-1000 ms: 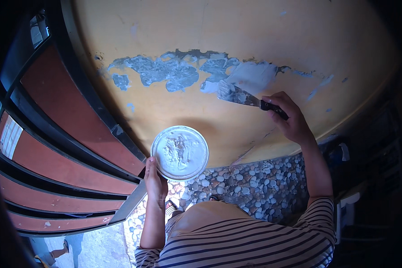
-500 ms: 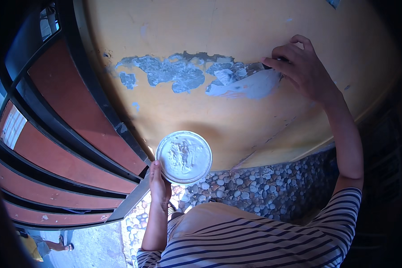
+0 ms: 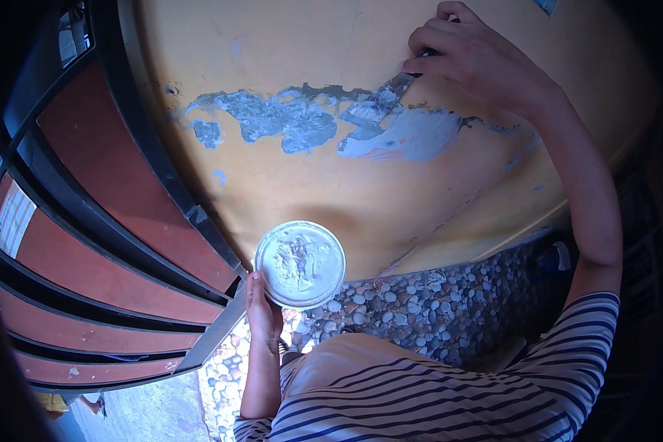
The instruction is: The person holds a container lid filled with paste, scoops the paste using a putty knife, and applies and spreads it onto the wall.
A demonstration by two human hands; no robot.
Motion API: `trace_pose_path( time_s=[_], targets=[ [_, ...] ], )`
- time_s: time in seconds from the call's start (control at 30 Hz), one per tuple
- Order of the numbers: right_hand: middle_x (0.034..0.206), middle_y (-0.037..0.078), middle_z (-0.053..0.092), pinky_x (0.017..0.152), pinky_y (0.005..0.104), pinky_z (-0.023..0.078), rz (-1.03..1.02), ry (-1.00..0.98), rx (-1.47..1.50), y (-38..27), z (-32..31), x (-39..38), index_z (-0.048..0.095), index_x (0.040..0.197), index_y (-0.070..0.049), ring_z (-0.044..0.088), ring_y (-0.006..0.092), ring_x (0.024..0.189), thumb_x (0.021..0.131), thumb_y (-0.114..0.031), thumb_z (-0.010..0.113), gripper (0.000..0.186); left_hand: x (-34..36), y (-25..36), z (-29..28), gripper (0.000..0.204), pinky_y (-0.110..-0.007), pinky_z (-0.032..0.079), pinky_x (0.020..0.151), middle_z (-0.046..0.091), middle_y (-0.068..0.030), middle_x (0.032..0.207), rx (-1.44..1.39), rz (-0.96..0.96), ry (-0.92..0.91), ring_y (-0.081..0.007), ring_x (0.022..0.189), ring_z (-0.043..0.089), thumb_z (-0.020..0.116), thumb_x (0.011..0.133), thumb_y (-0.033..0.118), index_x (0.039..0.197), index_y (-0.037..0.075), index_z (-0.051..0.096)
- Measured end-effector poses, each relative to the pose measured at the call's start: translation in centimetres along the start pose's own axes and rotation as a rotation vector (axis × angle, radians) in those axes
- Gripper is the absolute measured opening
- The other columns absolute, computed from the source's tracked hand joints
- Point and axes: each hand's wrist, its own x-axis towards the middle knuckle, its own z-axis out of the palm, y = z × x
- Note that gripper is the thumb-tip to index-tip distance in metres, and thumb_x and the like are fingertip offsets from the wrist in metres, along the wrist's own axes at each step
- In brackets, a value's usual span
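My right hand [image 3: 473,60] is closed around the dark handle of a putty knife [image 3: 394,87], at the upper right against a yellow wall [image 3: 287,184]. The knife's blade slants down to the left and meets the grey-white putty patch [image 3: 423,134] near its upper edge. Left of it, bare grey areas [image 3: 272,121] show where paint is gone. Lower down, my left hand [image 3: 264,313] grips a round white tub [image 3: 302,303] by its left side. Thick white putty [image 3: 295,259] with a roughened middle fills the tub.
A metal gate [image 3: 125,243] with dark bars and reddish panels stands close on the left. Pebbled floor [image 3: 420,313] lies below the wall, with grey concrete [image 3: 144,401] beyond the gate. Another person's leg [image 3: 92,404] shows at the lower left.
My right hand has moved up and left with the putty knife, baring the right end of the patch and showing the blade. My left hand still holds the tub in nearly the same place.
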Motion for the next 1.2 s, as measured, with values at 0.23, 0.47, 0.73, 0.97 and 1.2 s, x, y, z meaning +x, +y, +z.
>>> trace_pose_path(
  time_s=[0.23, 0.47, 0.73, 0.97, 1.2],
  targets=[
    [0.105, 0.005, 0.058, 0.101, 0.036, 0.034, 0.017, -0.046, -0.001, -0.2, 0.7, 3.2, 0.068, 0.12, -0.011, 0.055, 0.0159, 0.106, 0.088, -0.005, 0.06, 0.034, 2.7, 0.6, -1.3, 0.02, -0.035, 0.051, 0.096, 0.066, -0.0042, 0.116, 0.01, -0.011, 0.002, -0.0166, 0.11, 0.063, 0.05, 0.107, 0.026, 0.116, 0.009, 0.059],
    [0.103, 0.005, 0.058, 0.097, 0.0335, 0.034, 0.09, -0.131, -0.001, -0.3, -0.2, 4.7, 0.069, 0.117, -0.009, 0.055, 0.0169, 0.104, 0.084, -0.005, 0.063, 0.034, 3.9, 0.1, -0.7, 0.018, -0.034, 0.051, 0.094, 0.067, -0.0035, 0.11, 0.01, -0.026, 0.01, -0.0148, 0.105, 0.064, 0.05, 0.107, 0.025, 0.109, 0.01, 0.059],
    [0.095, 0.004, 0.06, 0.095, 0.0338, 0.035, 0.088, -0.017, 0.005, 2.0, 0.3, 3.4, 0.075, 0.11, -0.011, 0.056, 0.0174, 0.099, 0.084, -0.007, 0.064, 0.028, 4.1, -0.1, 0.1, 0.017, -0.033, 0.051, 0.093, 0.067, -0.0031, 0.109, 0.014, -0.034, -0.024, -0.0138, 0.104, 0.064, 0.05, 0.107, 0.025, 0.109, 0.01, 0.059],
    [0.094, 0.004, 0.059, 0.092, 0.0343, 0.034, 0.08, 0.037, 0.082, 1.4, -1.2, 3.7, 0.075, 0.111, -0.011, 0.054, 0.0175, 0.094, 0.089, -0.011, 0.062, 0.025, 4.4, 1.2, -1.2, 0.017, -0.034, 0.051, 0.093, 0.066, -0.0036, 0.109, 0.025, -0.021, -0.031, -0.015, 0.105, 0.063, 0.05, 0.107, 0.025, 0.11, 0.01, 0.058],
    [0.098, 0.003, 0.056, 0.092, 0.0329, 0.034, 0.011, -0.068, 0.043, 0.5, 1.5, 4.4, 0.071, 0.118, -0.011, 0.052, 0.0157, 0.1, 0.09, -0.011, 0.061, 0.03, 3.9, 0.8, -0.5, 0.018, -0.036, 0.051, 0.095, 0.066, -0.0045, 0.112, 0.03, -0.044, -0.038, -0.0169, 0.108, 0.063, 0.05, 0.107, 0.025, 0.113, 0.01, 0.057]
  ],
)
